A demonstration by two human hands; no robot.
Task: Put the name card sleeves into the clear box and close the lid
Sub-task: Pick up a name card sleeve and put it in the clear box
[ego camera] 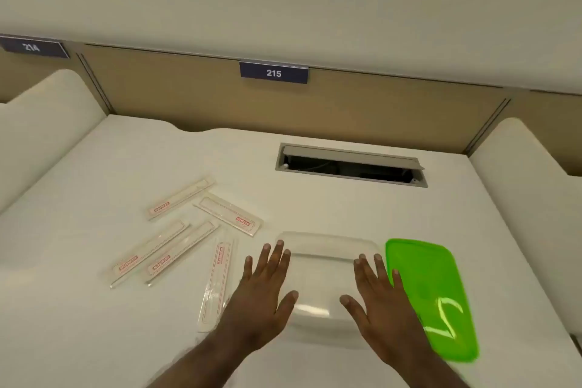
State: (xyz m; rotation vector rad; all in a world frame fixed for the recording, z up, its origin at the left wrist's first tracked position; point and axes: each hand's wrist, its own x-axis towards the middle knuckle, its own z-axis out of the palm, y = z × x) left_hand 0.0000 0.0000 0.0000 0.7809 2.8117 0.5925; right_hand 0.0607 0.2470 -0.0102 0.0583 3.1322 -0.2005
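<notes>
My left hand (263,287) and right hand (379,293) flat, released, flanking clear box (324,264). Box empty. Five sleeves (176,198) left of box, green lid (431,293) right. Nothing done yet.

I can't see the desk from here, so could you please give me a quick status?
Left hand and right hand open, flanking clear box. Box empty; five name card sleeves on desk. Green lid off, at right. Nothing blocking.
</notes>
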